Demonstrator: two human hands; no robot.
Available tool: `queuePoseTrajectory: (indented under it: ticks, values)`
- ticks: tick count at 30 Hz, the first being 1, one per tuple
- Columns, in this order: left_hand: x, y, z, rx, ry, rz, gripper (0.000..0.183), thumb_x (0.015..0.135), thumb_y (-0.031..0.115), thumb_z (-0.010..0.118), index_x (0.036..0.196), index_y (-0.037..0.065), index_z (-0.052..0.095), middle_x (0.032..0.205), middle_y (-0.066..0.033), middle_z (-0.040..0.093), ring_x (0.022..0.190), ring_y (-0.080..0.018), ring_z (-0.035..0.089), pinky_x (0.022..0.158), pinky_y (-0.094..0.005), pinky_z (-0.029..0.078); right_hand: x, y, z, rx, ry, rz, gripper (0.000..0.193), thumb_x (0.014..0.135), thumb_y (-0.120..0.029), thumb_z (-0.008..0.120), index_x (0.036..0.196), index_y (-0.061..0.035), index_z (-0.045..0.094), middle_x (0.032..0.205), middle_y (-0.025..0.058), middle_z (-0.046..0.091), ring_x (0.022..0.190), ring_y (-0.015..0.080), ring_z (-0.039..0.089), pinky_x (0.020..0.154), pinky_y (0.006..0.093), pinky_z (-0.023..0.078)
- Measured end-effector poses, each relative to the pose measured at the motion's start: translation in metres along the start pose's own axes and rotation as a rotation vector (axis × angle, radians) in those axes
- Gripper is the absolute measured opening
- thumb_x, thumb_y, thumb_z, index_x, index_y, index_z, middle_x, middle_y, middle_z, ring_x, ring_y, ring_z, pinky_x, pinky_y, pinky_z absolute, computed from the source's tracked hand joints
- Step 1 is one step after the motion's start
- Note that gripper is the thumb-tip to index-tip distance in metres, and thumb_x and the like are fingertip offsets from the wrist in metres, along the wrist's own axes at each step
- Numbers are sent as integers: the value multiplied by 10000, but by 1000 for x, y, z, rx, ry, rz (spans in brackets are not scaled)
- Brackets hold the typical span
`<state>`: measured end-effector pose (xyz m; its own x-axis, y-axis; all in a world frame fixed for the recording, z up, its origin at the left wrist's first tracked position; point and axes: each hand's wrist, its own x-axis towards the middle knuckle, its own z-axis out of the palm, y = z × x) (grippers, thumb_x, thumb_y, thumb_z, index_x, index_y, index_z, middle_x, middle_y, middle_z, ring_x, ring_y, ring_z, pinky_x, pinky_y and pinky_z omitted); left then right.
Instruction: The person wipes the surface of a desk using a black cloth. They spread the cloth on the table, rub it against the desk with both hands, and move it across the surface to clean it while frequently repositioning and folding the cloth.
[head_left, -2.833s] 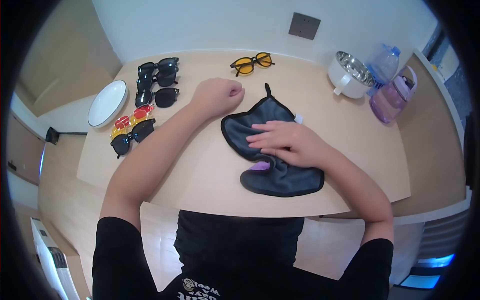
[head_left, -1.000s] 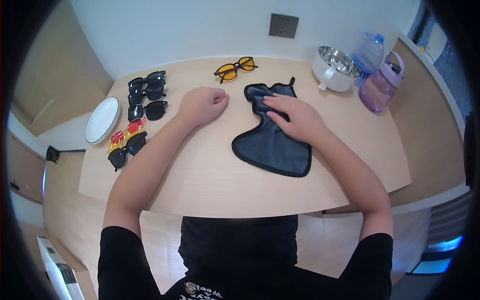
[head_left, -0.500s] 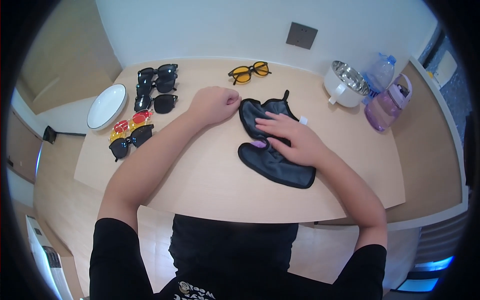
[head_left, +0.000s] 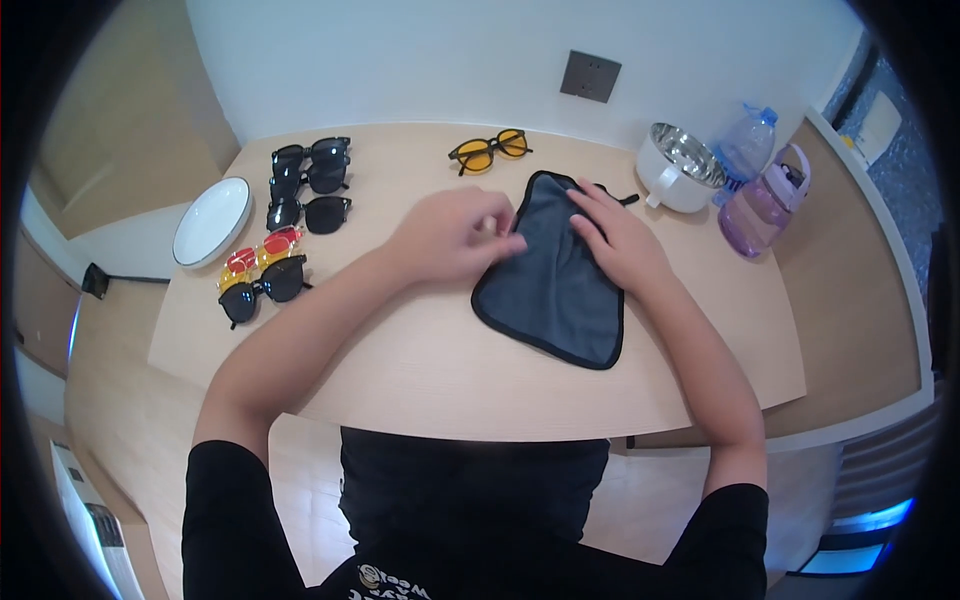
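Observation:
A dark grey cloth (head_left: 560,290) with black edging lies spread on the table in front of me, a small black loop at its far right corner. My left hand (head_left: 455,238) is at the cloth's left edge, fingers bent, a gap showing between thumb and forefinger. The thumb tip rests over the edge; the other fingertips are partly hidden. On the right side of the cloth my right hand (head_left: 625,240) lies flat, fingers stretched toward its far edge. Beyond the cloth sits a pair of yellow-lensed glasses (head_left: 477,154) with dark frames.
Several dark sunglasses (head_left: 325,215) line the table's left side, with red-lensed glasses (head_left: 240,261) among the nearer ones. A white oval dish (head_left: 212,222) is at the far left. At the right stand a white steel-lined cup (head_left: 680,185), a clear bottle (head_left: 748,145) and a purple bottle (head_left: 755,215).
The cloth has gone from crumpled, with a purple patch showing, to spread out. My left hand has moved right and nearer, its fist loosened. My right hand has shifted right and away.

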<state>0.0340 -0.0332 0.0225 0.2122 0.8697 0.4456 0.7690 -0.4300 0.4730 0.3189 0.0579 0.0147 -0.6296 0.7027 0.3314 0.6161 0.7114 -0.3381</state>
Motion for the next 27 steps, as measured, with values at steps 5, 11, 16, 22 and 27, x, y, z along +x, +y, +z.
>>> queuePoseTrajectory:
  ticks: [5,11,16,22,27]
  values:
    - [-7,10,3,-71,-274,431,335,897,425,856,1074,160,755,1214,-1,708,1185,-237,632,1061,-397,451,7,26,-18,-61,127,-36,287,1040,-206,635,1280,-75,719,1355,138,699,1219,361,670,1048,428,532]
    - [4,7,-9,-40,-391,330,285,909,443,838,993,179,774,1163,31,710,1148,-202,632,1086,-392,399,7,26,-21,-54,82,-87,202,1015,-156,652,1170,-52,729,1147,142,735,1128,356,681,971,430,550]
    - [11,-19,-23,17,-429,313,221,957,384,796,972,168,752,1072,18,704,1101,-208,648,1041,-402,411,4,13,-24,-123,131,-26,156,1008,-192,671,1099,-84,736,1060,105,724,1014,337,704,880,442,568]
    - [6,-59,-30,322,43,166,114,992,237,720,1033,135,751,1124,-7,732,1128,-234,668,1009,-404,462,-4,-13,-24,-143,35,-183,188,996,-276,699,1005,-93,742,1015,77,731,960,322,713,813,427,572]
    - [13,-2,-34,-323,-361,-84,275,912,331,865,1027,113,743,1067,-12,701,1085,-252,643,985,-405,514,-9,-18,-39,19,-100,-76,218,939,-270,784,1020,-75,728,997,89,709,927,305,695,799,400,544]
